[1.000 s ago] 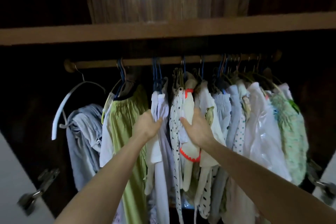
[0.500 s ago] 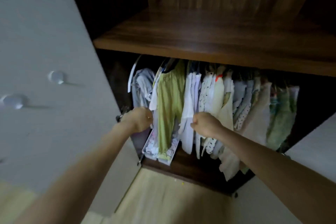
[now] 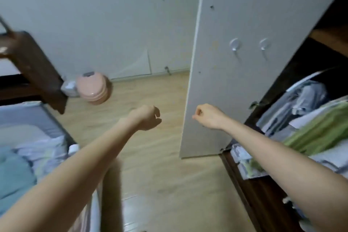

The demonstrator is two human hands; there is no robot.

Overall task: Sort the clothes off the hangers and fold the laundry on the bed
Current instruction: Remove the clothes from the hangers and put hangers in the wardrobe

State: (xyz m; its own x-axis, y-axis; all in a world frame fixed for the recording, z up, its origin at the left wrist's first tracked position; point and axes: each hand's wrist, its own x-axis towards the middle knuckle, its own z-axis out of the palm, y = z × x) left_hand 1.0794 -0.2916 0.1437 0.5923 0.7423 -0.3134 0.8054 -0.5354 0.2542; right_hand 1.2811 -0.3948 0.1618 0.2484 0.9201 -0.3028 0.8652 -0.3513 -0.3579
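Both hands have left the hanging clothes and the view has swung left, toward the floor.
Left hand and right hand float loosely curled, holding nothing; soft green and grey clothes hang in the dark-wood wardrobe at right; rumpled bed at left; smooth white door between.

Both forearms reach out over the wooden floor. The left hand and right hand hang with fingers loosely curled, holding nothing. Open wardrobe door at one o'clock, hanging clothes at three, bed at nine.
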